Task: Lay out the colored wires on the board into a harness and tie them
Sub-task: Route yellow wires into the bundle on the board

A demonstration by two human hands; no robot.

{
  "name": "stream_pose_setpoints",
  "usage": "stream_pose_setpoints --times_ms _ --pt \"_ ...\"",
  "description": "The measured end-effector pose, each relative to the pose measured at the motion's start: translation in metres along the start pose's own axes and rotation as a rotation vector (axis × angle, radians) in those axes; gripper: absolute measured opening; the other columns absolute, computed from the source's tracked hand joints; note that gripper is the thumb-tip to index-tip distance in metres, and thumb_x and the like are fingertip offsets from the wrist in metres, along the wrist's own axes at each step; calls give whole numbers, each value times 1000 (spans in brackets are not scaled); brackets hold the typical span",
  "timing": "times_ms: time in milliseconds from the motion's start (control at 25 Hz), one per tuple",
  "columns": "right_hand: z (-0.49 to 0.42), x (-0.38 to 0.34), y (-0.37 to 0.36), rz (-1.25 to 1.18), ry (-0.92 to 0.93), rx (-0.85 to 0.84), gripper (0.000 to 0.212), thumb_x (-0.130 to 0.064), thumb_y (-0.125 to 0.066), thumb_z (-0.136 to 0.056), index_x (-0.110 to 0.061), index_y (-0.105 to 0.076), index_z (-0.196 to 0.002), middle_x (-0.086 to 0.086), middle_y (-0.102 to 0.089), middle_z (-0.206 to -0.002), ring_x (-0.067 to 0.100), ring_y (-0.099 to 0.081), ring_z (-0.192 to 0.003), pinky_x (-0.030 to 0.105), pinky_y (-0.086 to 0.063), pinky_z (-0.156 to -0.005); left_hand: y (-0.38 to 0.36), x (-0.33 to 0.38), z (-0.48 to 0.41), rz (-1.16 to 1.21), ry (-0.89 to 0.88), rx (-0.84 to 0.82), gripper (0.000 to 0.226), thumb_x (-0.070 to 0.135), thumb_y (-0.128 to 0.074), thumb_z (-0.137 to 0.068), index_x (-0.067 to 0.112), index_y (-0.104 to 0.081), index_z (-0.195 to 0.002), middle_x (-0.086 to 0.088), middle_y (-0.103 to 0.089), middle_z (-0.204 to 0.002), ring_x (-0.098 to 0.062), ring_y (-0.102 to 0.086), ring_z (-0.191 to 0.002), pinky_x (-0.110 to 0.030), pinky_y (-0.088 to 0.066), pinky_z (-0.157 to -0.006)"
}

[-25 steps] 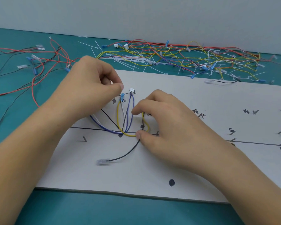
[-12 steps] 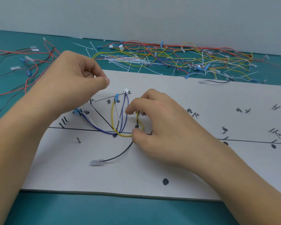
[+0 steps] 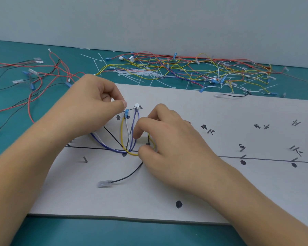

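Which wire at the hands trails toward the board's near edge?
The black wire, ending in a clear terminal below the right hand; the yellow, white and purple wires rise toward the labels.

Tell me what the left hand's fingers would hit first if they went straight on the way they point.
The left hand would likely meet the white connector first; the blue terminal sits just under that line. Depth is unclear.

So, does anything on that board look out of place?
Yes, the black wire: it trails from under the right hand toward the board's near edge, off the drawn lines, while the coloured wires fan up toward the labels.
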State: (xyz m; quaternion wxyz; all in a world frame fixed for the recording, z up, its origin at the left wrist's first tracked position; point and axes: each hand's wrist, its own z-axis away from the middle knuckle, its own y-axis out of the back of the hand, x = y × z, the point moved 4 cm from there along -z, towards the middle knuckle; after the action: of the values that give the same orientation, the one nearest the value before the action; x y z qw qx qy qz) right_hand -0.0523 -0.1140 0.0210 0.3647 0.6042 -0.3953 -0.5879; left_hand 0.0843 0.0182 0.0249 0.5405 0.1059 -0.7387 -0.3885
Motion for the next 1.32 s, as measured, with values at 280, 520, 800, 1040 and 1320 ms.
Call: stream_pose_setpoints --times_ms 280,520,800,1040,1320 --pt "2 4 1 -6 -2 5 17 -32 -45 -96 -34 -58 -107 -9 -43 -112 20 -42 -105 43 -42 -92 -4 -3 -2 -80 8 -63 17 21 -70 -91 19 -72 -74 7 -41 -40 -9 -35 -38 -27 -35 -54" --pt "1 10 1 -14 -17 20 28 -52 -39 -101 -32 -60 -103 -12 -45 -110 19 -43 -104 42 -41 -92 21 -18 -7 -55 50 34 11 29 -73 -87 26 -74 -77 6 -46 -43 -6 -37 -36 -24 -33 -57" --pt "1 10 0 23 36 30 22 -46 -53 -95 -33 -58 -112 -11 -44 -116 19 -43 -105 42 -42 -92 33 -29 -11 -81 101 44 11 30 -74 -88 34 -75 -77 7 -46 -45 -6 -36 -37 -27 -33 -59" --pt "1 9 15 -47 -19 122 17 -41 -54 -96 -33 -60 -108 -12 -53 -106 18 -52 -104 40 -48 -90 21 -18 -7 -85 44 17 17 22 -71 -90 19 -73 -74 9 -41 -41 -7 -36 -37 -26 -31 -55" --pt "-27 10 50 -181 -89 -79 10 -31 -64 -86 -27 -73 -84 -12 -72 -80 -1 -65 -67 19 -49 -51 18 -16 -6 -86 35 9 18 22 -70 -93 20 -72 -75 9 -42 -41 -6 -38 -37 -26 -33 -56"
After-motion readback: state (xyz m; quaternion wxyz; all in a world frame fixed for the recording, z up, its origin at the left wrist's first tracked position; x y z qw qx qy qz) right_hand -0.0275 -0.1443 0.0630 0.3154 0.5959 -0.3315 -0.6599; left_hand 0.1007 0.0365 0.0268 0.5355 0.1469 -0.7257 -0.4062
